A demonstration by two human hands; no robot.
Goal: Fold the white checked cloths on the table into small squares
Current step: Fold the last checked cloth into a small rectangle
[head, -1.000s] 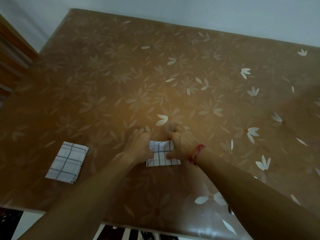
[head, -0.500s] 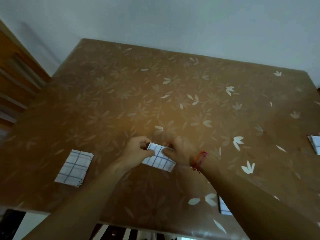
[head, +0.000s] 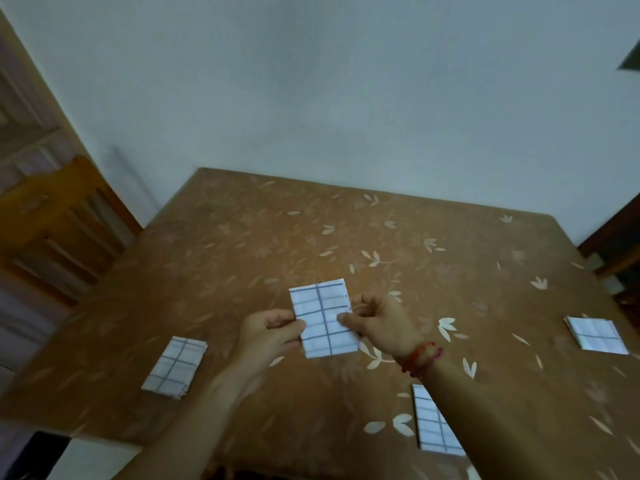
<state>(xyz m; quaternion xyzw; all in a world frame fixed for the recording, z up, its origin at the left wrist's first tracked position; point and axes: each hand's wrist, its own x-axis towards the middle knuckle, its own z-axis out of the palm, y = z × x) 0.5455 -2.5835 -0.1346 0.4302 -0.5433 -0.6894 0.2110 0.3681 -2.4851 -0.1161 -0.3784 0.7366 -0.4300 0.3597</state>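
I hold the folded checked cloth (head: 325,320) up above the middle of the desk (head: 242,254). My left hand (head: 273,329) and right hand (head: 381,323) each pinch a side edge with curled fingers. It looks oblong, not square. If either pinch slackens, I judge the layers could spring open or skew.

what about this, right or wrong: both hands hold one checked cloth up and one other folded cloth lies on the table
Wrong count: the head view shows three other folded cloths on the table, the left cloth, the right cloth and the near cloth.
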